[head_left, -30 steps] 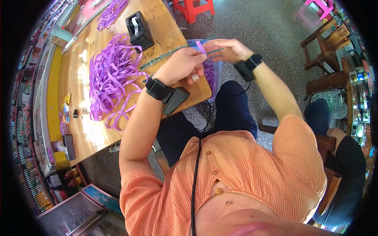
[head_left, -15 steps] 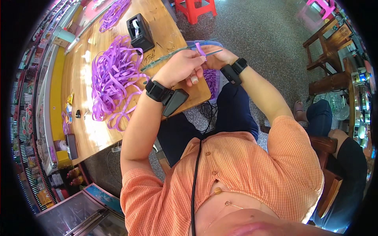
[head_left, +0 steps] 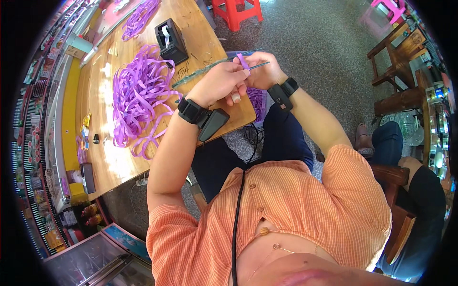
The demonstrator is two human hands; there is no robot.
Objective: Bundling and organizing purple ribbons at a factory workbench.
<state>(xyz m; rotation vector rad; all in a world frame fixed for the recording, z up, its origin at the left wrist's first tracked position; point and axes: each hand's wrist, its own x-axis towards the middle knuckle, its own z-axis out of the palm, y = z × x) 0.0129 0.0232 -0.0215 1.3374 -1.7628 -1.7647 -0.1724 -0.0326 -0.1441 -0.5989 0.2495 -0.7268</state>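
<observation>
Over the table's right corner my two hands meet around a short piece of purple ribbon [head_left: 242, 61] and thin green sticks [head_left: 260, 65]. My left hand [head_left: 220, 82] is closed, its thumb and forefinger pinching the ribbon against a stick. Curled in from the other side, my right hand [head_left: 267, 69] has its fingertips at the ribbon; its exact grip is partly hidden. A longer green strand [head_left: 195, 74] runs from behind my left hand over the table. Left of that hand lies a big tangled heap of purple ribbon loops [head_left: 138, 95].
A black tape dispenser [head_left: 171, 42] stands on the wooden table [head_left: 102, 162], with another purple bundle [head_left: 140, 20] beyond. Below my hands, a bin [head_left: 265, 112] holds purple pieces. A red stool [head_left: 237, 14] is on the floor; another person's leg [head_left: 387, 143] is at right.
My right hand's fingers have risen and curled in toward the ribbon and stick. My left hand keeps its pinch almost in place.
</observation>
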